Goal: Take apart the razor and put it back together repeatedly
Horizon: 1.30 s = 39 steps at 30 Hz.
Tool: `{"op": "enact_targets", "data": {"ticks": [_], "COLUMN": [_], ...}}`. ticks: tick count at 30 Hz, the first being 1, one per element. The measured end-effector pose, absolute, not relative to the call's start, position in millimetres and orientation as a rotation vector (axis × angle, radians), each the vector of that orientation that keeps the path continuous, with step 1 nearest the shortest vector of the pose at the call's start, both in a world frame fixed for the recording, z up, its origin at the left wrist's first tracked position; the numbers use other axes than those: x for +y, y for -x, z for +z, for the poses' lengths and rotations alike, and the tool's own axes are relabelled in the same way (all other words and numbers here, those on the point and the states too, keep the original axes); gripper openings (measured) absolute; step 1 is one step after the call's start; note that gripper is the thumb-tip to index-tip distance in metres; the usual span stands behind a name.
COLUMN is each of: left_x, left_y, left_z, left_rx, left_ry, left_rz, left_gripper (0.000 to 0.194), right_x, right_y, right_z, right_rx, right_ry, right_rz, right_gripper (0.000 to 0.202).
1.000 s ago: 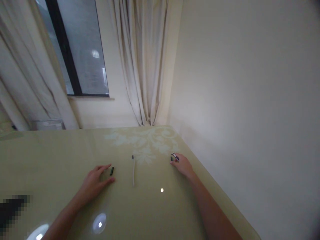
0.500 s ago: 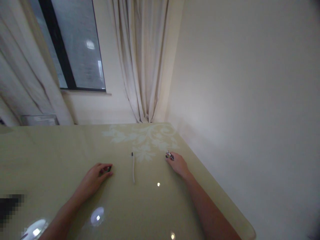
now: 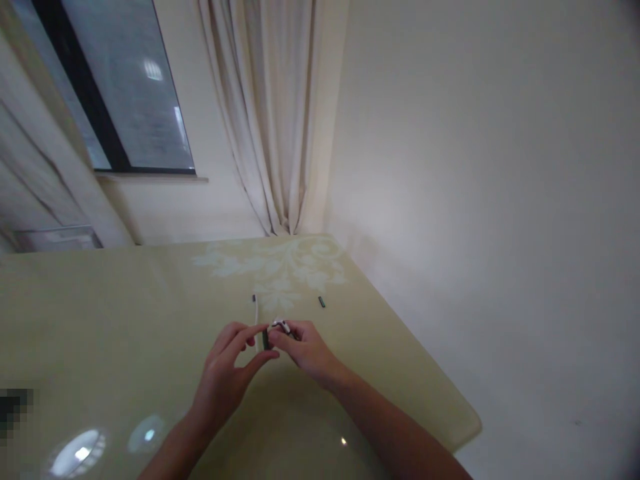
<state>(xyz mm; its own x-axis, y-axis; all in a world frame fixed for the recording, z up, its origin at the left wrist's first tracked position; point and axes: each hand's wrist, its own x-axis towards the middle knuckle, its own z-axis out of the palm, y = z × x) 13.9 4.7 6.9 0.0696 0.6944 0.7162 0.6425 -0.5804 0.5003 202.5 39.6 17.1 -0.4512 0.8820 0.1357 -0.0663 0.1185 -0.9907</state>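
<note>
Between the thumb and fingers of my left hand (image 3: pixel 233 360) is a small dark green piece (image 3: pixel 265 339). My right hand (image 3: pixel 313 350) grips a small white and black object (image 3: pixel 283 327), too small to name. Both hands are close together above the table, their fingertips nearly meeting. A thin white stick with a dark tip (image 3: pixel 257 310) lies on the table behind my left fingers, its lower part partly hidden. Farther back to the right, a small dark green bar (image 3: pixel 322 302) rests on the table.
The glossy yellow-green table (image 3: pixel 125 320) has a rounded corner at the right, beside a plain wall (image 3: pixel 475 200). Curtains (image 3: pixel 273 120) and a window (image 3: pixel 125 80) stand behind it. A blurred dark patch shows at the far left edge.
My hands have come together from opposite sides of the white stick, each still holding its object. The dark green bar on the table now shows where my right hand was. The view has shifted slightly.
</note>
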Motion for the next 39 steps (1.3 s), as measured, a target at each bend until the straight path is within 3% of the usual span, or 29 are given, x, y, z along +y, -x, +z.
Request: {"op": "enact_targets", "data": {"ticks": [10,14,25,29,35,39], "left_x": [-6,-9,-12,-10,-14,-18], "left_y": [-23,-21,-20,-21,-19,-21], "left_z": [9,7,5,8,7,8], "left_rx": [1.312,1.327,1.294,1.216,1.089,0.991], "left_ry": [-2.166,-2.115,-1.969,-1.62,-1.049,-0.941], "left_rz": [1.591,1.511,1.435,1.35,1.005,0.953], "left_gripper": [0.037,0.045,0.04,0.066,0.054,0.05], "right_x": [31,29,29,29,26,24], "right_y": [-203,-202,-203,-205,-214,-220], "right_z": [15,9,10,13,21,17], "right_rx": [-1.217,-1.155,-1.185,-1.331,-1.806,-1.986], "right_ry": [0.723,0.73,0.763,0.838,0.845,0.733], "right_rz": [1.953,2.003,2.008,1.762,0.954,0.715], "right_gripper": [0.035,0.036,0.044,0.047,0.039,0.031]}}
